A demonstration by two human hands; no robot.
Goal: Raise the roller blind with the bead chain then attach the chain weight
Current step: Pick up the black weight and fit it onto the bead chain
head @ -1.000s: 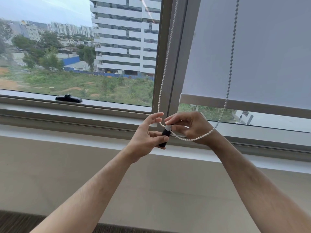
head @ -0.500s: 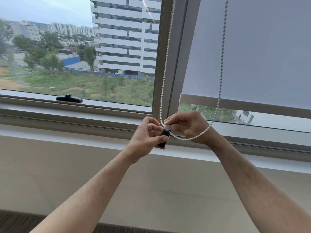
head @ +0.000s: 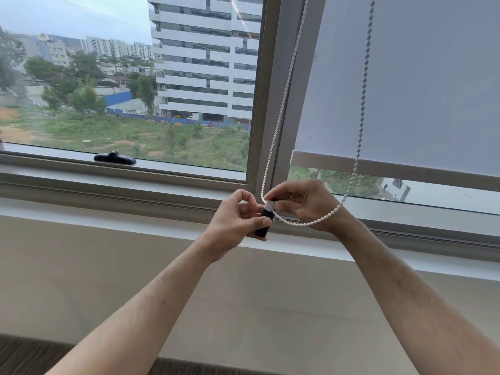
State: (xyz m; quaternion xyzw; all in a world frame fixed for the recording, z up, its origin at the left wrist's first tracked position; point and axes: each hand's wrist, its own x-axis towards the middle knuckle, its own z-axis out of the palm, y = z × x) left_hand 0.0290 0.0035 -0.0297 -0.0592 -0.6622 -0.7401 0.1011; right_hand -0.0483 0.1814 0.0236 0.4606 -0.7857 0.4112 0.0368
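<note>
A white bead chain (head: 281, 109) hangs in a loop from above, its bottom curve draped under my right wrist. A small chain weight (head: 264, 222), black with a white cap, sits at the loop's low end in front of the window frame. My left hand (head: 232, 226) grips the black body from the left. My right hand (head: 303, 201) pinches the white cap and the chain from the right. The grey roller blind (head: 405, 82) covers most of the right pane, with its bottom bar (head: 392, 166) a little above the sill.
A black window handle (head: 115, 158) lies on the left pane's lower frame. The vertical window post (head: 273, 85) stands just behind the chain. Below runs the white sill (head: 135, 212), then a beige wall (head: 243, 307) and dark carpet at the bottom edge.
The right strand of the chain has swung a little to the left. My left fingers have curled in closer around the weight. Both hands stay at the same spot.
</note>
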